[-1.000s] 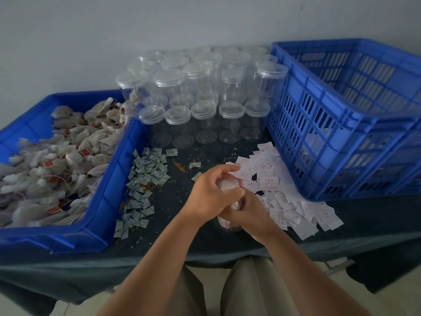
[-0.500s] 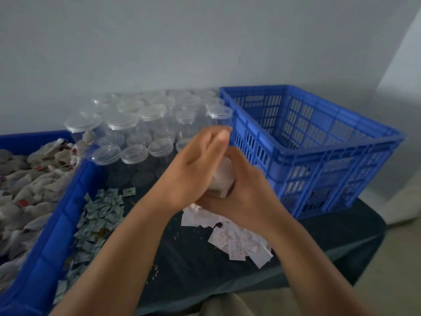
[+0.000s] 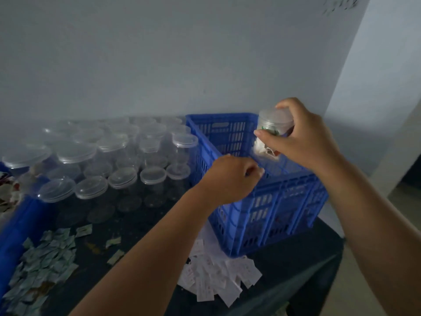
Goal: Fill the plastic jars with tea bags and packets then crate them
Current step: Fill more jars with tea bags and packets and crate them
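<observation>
Right hand (image 3: 305, 137) has the filled jar (image 3: 274, 124) clamped, thumb across the front just under the lid and fingers wrapped round the back and top. The jar is clear, lidded and slightly tilted, with white tea bags plus a bit of green and red showing through the wall. It's in the air over the near-left part of the blue crate (image 3: 284, 201), base roughly level with the crate rim, not resting on anything I can see.

Left hand (image 3: 230, 179) is at the crate's near rim, just below-left of the jar base, fingers curled in. Can't tell whether it's touching the jar bottom or pinching something — a small pale bit shows at the fingertips, but it's blurred.

The crate sits at the right end of the dark-covered table (image 3: 296, 261), back against the wall.

Left of the crate is a block of empty clear jars (image 3: 118, 156), lids on, back rows standing higher than the front row. In front of them, small greenish packets (image 3: 45, 258) lie in a loose pile on the cloth, a few strays toward the centre. White packets (image 3: 216, 279) are heaped at the crate's near-left corner, some running under it. Far left is a blue bin (image 3: 22, 220) — its tea bags (image 3: 6, 192) are barely in frame and blurred.
</observation>
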A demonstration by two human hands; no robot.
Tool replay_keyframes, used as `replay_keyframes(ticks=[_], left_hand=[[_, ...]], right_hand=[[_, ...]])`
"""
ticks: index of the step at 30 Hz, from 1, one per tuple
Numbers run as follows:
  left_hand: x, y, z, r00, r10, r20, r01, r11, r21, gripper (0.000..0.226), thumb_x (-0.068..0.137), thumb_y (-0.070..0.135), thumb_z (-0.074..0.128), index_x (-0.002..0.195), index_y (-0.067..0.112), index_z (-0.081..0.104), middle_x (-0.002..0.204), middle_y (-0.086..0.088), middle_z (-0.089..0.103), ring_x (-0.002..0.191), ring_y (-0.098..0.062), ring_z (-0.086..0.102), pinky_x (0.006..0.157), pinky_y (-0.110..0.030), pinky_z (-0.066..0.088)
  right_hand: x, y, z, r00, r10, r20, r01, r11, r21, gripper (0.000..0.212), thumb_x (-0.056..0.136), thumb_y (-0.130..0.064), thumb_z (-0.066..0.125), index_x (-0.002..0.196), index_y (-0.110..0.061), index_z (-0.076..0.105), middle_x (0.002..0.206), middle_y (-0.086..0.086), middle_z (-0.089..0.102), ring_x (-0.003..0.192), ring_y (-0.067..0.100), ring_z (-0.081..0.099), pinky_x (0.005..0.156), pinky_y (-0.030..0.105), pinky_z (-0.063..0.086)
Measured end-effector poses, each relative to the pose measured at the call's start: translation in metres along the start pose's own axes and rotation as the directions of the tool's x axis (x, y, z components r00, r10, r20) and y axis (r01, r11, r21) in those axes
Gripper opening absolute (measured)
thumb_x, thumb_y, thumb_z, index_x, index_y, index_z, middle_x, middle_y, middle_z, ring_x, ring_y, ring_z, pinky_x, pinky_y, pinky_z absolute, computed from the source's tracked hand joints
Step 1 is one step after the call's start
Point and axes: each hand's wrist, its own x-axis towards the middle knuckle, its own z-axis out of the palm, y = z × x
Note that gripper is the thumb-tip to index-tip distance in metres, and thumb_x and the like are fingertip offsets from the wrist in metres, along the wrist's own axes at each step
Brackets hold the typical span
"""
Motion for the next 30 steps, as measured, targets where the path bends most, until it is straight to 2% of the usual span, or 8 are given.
replay_keyframes(ticks=[4,9,15,17,21,23,26,30], left_hand=[[0.003,-0.001,0.024,0.991,0.081,-0.106,-0.073,0.994,0.082,0.057,0.109,0.027,0.044,0.054,0.017,0.032,0.047,-0.001,0.033,0.051,-0.018,0.028,0.086,-0.034,0.037],[0.01,-0.002,0.032,0.991,0.043,-0.129,-0.028,0.993,0.113,0.054,0.109,0.025,0.04,0.057,0.017,0.034,0.051,-0.001,0.033,0.056,-0.02,0.028,0.092,-0.035,0.036],[0.007,-0.005,0.035,0.977,0.084,-0.193,-0.063,0.992,0.113,0.054,0.108,0.022,0.044,0.055,0.014,0.037,0.05,-0.001,0.034,0.057,-0.02,0.029,0.091,-0.036,0.036],[0.007,-0.006,0.036,0.972,0.099,-0.213,-0.078,0.992,0.101,0.055,0.108,0.023,0.044,0.054,0.016,0.035,0.049,0.0,0.033,0.056,-0.018,0.027,0.092,-0.035,0.036],[0.005,-0.004,0.036,0.973,0.093,-0.211,-0.082,0.995,0.061,0.052,0.1,0.035,0.029,0.052,0.017,0.036,0.048,0.0,0.035,0.057,-0.017,0.03,0.096,-0.034,0.036],[0.004,-0.005,0.037,0.97,0.088,-0.225,-0.084,0.996,0.027,0.051,0.098,0.034,0.03,0.05,0.018,0.038,0.048,0.0,0.038,0.057,-0.019,0.034,0.096,-0.037,0.038],[0.003,-0.006,0.037,0.962,0.095,-0.255,-0.099,0.995,-0.002,0.052,0.1,0.031,0.032,0.049,0.018,0.036,0.046,0.0,0.035,0.056,-0.021,0.034,0.094,-0.041,0.04],[0.005,-0.007,0.039,0.968,0.093,-0.234,-0.087,0.996,0.035,0.054,0.103,0.035,0.027,0.052,0.02,0.035,0.049,0.002,0.034,0.058,-0.02,0.034,0.097,-0.041,0.039]], right_hand=[[0.039,0.051,0.018,0.948,0.171,0.267,-0.112,0.969,-0.222,0.073,0.055,-0.079,0.07,0.106,-0.03,0.049,0.094,-0.01,0.061,0.077,0.007,0.057,0.061,0.029,0.041],[0.074,0.088,0.056,0.763,0.313,0.566,0.19,0.728,-0.659,0.052,0.067,-0.063,0.079,0.094,-0.024,0.058,0.087,0.0,0.063,0.072,0.018,0.062,0.064,0.037,0.055],[0.081,0.096,0.083,0.482,0.581,0.656,0.294,0.598,-0.746,0.053,0.08,-0.058,0.088,0.109,-0.018,0.071,0.11,0.004,0.071,0.09,0.021,0.069,0.081,0.038,0.062],[0.077,0.093,0.095,0.466,0.599,0.651,0.372,0.535,-0.758,0.064,0.08,-0.065,0.084,0.121,-0.018,0.071,0.121,0.006,0.073,0.089,0.02,0.066,0.079,0.037,0.058],[0.068,0.106,0.113,0.364,0.612,0.702,0.342,0.613,-0.712,0.035,0.087,-0.051,0.083,0.08,-0.02,0.067,0.075,-0.004,0.075,0.071,0.014,0.066,0.068,0.029,0.055],[0.065,0.115,0.119,0.32,0.59,0.742,0.328,0.665,-0.671,0.036,0.095,-0.043,0.076,0.079,-0.016,0.06,0.064,-0.007,0.069,0.064,0.012,0.063,0.064,0.029,0.054],[0.063,0.125,0.124,0.254,0.507,0.824,0.411,0.714,-0.567,0.027,0.107,-0.034,0.057,0.088,-0.015,0.056,0.071,-0.003,0.056,0.061,0.013,0.046,0.064,0.023,0.046],[0.059,0.124,0.122,0.023,0.539,0.842,0.274,0.806,-0.524,0.018,0.109,-0.047,0.059,0.117,-0.032,0.065,0.113,-0.014,0.066,0.1,0.015,0.066,0.107,0.045,0.053]])
